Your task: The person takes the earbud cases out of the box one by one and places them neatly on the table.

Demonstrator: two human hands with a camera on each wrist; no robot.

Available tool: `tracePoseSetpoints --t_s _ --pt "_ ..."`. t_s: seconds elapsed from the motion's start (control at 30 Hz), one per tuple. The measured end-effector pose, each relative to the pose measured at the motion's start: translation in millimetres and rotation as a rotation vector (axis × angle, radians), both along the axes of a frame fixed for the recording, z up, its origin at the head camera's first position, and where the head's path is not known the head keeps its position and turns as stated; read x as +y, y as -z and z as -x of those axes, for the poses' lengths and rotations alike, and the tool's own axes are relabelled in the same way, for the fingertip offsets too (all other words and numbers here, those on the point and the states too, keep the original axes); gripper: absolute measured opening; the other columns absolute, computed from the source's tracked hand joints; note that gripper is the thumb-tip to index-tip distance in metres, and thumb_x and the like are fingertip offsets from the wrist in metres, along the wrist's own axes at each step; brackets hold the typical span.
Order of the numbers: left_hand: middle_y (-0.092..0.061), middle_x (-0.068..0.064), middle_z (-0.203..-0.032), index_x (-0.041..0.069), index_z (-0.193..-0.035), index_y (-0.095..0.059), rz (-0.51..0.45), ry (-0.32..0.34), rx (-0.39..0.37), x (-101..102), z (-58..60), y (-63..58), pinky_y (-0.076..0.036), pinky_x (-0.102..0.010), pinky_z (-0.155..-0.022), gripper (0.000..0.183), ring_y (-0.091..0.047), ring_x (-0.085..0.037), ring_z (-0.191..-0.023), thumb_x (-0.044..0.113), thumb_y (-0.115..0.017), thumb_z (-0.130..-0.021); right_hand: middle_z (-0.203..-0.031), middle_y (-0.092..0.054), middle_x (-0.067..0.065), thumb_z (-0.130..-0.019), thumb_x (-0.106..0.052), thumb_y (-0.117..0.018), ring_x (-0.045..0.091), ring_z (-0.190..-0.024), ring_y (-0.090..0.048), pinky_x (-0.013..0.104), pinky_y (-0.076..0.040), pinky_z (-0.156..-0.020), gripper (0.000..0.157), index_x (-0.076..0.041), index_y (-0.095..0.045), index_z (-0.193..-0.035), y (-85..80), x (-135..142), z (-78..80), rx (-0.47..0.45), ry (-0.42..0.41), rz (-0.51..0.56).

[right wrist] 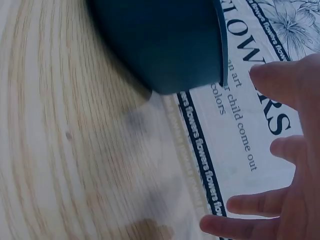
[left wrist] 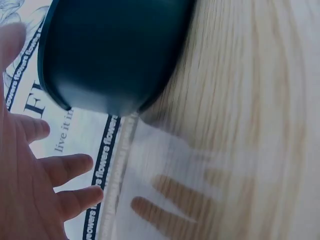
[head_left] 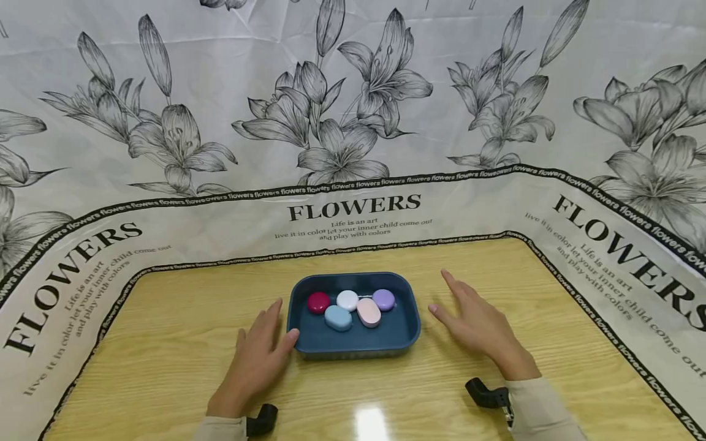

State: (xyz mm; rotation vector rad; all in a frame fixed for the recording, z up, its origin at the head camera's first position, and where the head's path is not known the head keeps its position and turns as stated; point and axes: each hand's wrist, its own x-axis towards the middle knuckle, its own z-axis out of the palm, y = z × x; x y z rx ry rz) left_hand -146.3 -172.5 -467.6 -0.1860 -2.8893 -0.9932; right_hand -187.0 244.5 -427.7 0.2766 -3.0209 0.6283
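Observation:
A dark blue rectangular tray (head_left: 358, 343) with rounded corners sits on the table in the head view. Inside it lie several smooth, pebble-like pieces: a dark red one (head_left: 318, 302), a white one (head_left: 347, 301), a light blue oval (head_left: 338, 318), a pale pink oval (head_left: 369, 312) and a lilac one (head_left: 383, 299). My left hand (head_left: 256, 355) is at the tray's left side, fingers spread, thumb tip right at the rim. On the other side my right hand (head_left: 482, 324) hovers with fingers extended, a gap between it and the tray. Both wrist views show the tray's outer wall (left wrist: 115, 55) beside loosely spread fingers.
The tray stands on a light wood-grain table (head_left: 182, 331). A white cloth (head_left: 353, 153) printed with flowers and lettering rises behind and along both sides. Each wrist carries a black camera mount (head_left: 485, 393).

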Motion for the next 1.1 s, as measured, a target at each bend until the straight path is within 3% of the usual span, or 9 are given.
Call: tracePoseSetpoints --t_s 0.23,0.33,0.5,0.83,1.1 --pt "-0.041 -0.017 -0.154 0.012 -0.161 -0.02 -0.105 0.021 0.022 3.8 0.6 0.8 -0.011 -0.071 -0.113 0.068 -0.034 -0.038 -0.143 0.041 -0.046 -0.106 -0.149 -0.045 0.023 -0.1 -0.058 -0.049 0.039 -0.113 -0.064 0.063 -0.048 -0.09 0.075 -0.021 -0.025 -0.161 6.8 -11.9 -1.4 -0.026 -0.061 0.175" --pt "-0.042 -0.017 -0.153 0.009 -0.161 -0.02 -0.115 0.029 0.034 5.6 1.3 0.7 -0.014 -0.07 -0.113 0.067 -0.037 -0.037 -0.142 0.038 -0.046 -0.107 -0.148 -0.049 0.02 -0.103 -0.051 -0.048 0.038 -0.11 -0.066 0.062 -0.047 -0.094 0.066 -0.021 -0.032 -0.159 9.3 -18.3 -0.1 -0.007 -0.103 0.235" --pt "-0.038 -0.013 -0.157 0.012 -0.161 -0.018 -0.104 0.033 0.015 8.4 1.4 -0.4 -0.009 -0.071 -0.113 0.068 -0.035 -0.036 -0.143 0.041 -0.045 -0.107 -0.135 -0.061 0.016 -0.104 -0.051 -0.044 0.035 -0.108 -0.066 0.059 -0.048 -0.094 0.059 -0.024 -0.037 -0.157 11.2 -30.9 0.5 -0.022 -0.121 0.3" --pt "-0.046 -0.013 -0.152 0.019 -0.161 -0.022 -0.048 0.03 -0.027 13.1 -3.2 -2.5 -0.011 -0.069 -0.113 0.069 -0.043 -0.034 -0.139 0.048 -0.046 -0.104 -0.131 -0.064 0.011 -0.105 -0.052 -0.041 0.029 -0.107 -0.066 0.056 -0.05 -0.093 0.059 -0.023 -0.037 -0.157 14.1 -46.7 -8.0 -0.079 -0.113 0.319" --pt "-0.055 -0.015 -0.143 0.013 -0.159 -0.029 -0.015 0.053 0.027 21.0 -0.1 -5.3 -0.018 -0.068 -0.113 0.067 -0.05 -0.033 -0.133 0.045 -0.049 -0.104 -0.139 -0.057 0.017 -0.102 -0.055 -0.047 0.028 -0.112 -0.065 0.053 -0.051 -0.093 0.064 -0.023 -0.038 -0.157 12.3 -47.8 -5.4 -0.1 -0.153 0.303"
